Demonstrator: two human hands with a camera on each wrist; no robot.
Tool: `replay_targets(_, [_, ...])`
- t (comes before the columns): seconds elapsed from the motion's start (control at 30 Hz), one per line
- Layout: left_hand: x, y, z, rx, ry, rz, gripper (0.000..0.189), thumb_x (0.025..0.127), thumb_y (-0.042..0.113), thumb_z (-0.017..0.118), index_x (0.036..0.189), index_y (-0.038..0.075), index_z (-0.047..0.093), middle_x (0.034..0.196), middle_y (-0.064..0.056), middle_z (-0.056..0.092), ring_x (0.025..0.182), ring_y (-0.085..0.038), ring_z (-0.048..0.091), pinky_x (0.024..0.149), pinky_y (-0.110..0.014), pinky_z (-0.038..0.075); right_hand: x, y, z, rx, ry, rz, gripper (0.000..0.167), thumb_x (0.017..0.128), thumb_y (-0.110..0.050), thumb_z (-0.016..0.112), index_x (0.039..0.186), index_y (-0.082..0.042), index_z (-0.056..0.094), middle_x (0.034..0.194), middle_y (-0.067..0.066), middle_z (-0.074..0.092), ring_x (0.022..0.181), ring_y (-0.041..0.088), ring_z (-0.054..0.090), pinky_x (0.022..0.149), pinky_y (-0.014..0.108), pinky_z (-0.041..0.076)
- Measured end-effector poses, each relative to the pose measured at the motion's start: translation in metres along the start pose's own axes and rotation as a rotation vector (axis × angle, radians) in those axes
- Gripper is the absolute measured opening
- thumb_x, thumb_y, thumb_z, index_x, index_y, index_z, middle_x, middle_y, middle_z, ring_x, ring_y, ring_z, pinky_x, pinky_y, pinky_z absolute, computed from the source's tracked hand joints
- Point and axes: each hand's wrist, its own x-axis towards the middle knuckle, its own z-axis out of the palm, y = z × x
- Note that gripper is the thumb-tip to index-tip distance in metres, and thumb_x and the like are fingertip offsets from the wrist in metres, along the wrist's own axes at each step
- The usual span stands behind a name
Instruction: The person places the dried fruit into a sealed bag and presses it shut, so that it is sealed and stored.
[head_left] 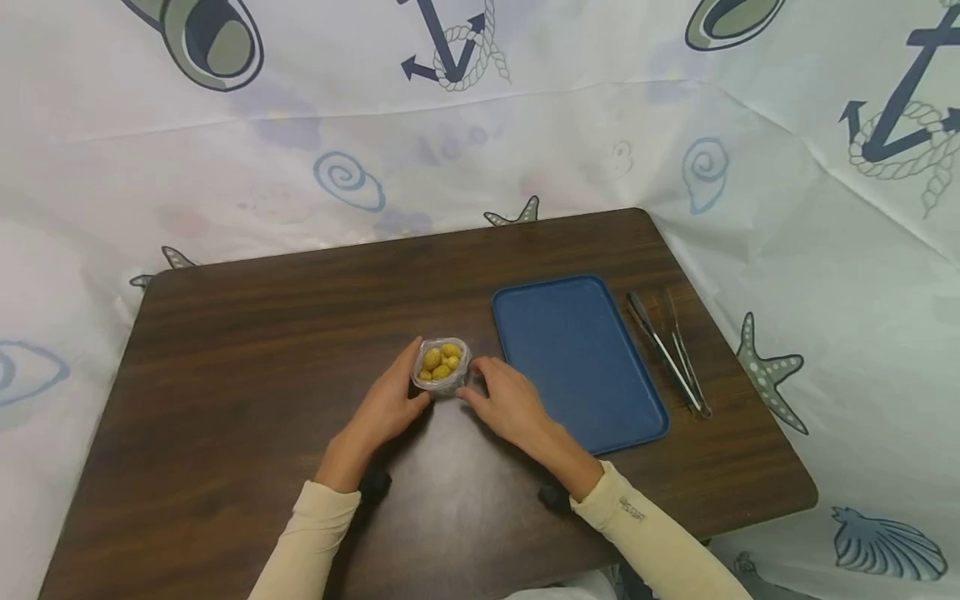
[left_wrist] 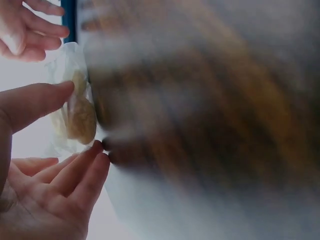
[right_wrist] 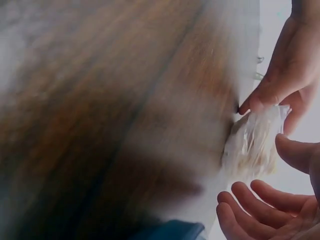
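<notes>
A clear plastic bag (head_left: 422, 383) stands on the brown table with its top open. Inside are several small, rounded yellow pieces (head_left: 442, 362) that look like baby potatoes. Along the bag's left side is my left hand (head_left: 386, 404), thumb near and straight fingers far. In the left wrist view its thumb (left_wrist: 50, 97) overlaps the crinkled plastic, and the fingertips reach the bag's lower edge. My right hand (head_left: 510, 400) is at the opposite side, fingers spread and relaxed. The right wrist view shows a gap between its thumb and fingers (right_wrist: 260, 210), beside the bag.
A blue tray (head_left: 577, 358) lies flat to the right of the bag. Beyond it, near the table's right edge, are metal tongs (head_left: 671, 358). The wooden table (head_left: 262, 375) meets a white curtain (head_left: 300, 125) printed with anchors and shells.
</notes>
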Motion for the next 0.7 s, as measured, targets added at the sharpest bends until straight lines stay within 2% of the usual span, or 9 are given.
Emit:
replay_targets(0.17, [-0.004, -0.001, 0.001, 0.000, 0.053, 0.032, 0.096, 0.090, 0.018, 0.082, 0.165, 0.010, 0.022, 0.165, -0.018, 0.036, 0.148, -0.041, 0.042, 0.117, -0.061, 0.038, 0.004, -0.002, 0.004, 0.013, 0.015, -0.017, 0.042, 0.100, -0.038, 0.069, 0.126, -0.006, 0.066, 0.123, 0.010, 0.072, 0.113, 0.027, 0.070, 0.093, 0.046, 0.057])
replay_targets(0.3, [-0.008, -0.002, 0.002, -0.054, 0.064, 0.042, 0.093, 0.089, 0.013, 0.082, 0.164, 0.012, 0.026, 0.152, -0.020, 0.053, 0.135, -0.039, 0.058, 0.111, -0.060, 0.044, 0.004, 0.000, 0.005, 0.034, 0.047, -0.008, 0.035, 0.099, -0.032, 0.072, 0.123, -0.008, 0.067, 0.118, 0.009, 0.074, 0.110, 0.027, 0.071, 0.091, 0.045, 0.058])
replay_targets(0.4, [-0.010, -0.002, 0.003, -0.106, 0.061, 0.043, 0.086, 0.091, 0.009, 0.079, 0.162, 0.011, 0.031, 0.143, -0.022, 0.062, 0.125, -0.038, 0.066, 0.108, -0.058, 0.048, 0.003, 0.002, 0.006, 0.043, 0.068, -0.017, 0.031, 0.098, -0.028, 0.072, 0.124, -0.010, 0.066, 0.111, 0.006, 0.075, 0.101, 0.023, 0.073, 0.084, 0.043, 0.059])
replay_targets(0.53, [-0.012, -0.001, 0.002, -0.168, 0.052, 0.052, 0.074, 0.095, 0.003, 0.072, 0.159, 0.009, 0.036, 0.141, -0.025, 0.062, 0.121, -0.040, 0.068, 0.101, -0.055, 0.054, 0.002, 0.003, 0.008, 0.070, 0.100, -0.064, 0.029, 0.098, -0.022, 0.073, 0.123, -0.012, 0.065, 0.105, 0.005, 0.076, 0.090, 0.019, 0.073, 0.076, 0.040, 0.059])
replay_targets(0.7, [-0.009, 0.000, -0.003, -0.241, 0.066, 0.078, 0.056, 0.101, 0.002, 0.059, 0.155, 0.007, 0.043, 0.143, -0.028, 0.060, 0.122, -0.040, 0.068, 0.097, -0.052, 0.057, 0.003, 0.006, 0.010, 0.051, 0.185, -0.146, 0.024, 0.095, -0.016, 0.075, 0.119, -0.015, 0.069, 0.104, 0.005, 0.077, 0.082, 0.018, 0.071, 0.070, 0.037, 0.056])
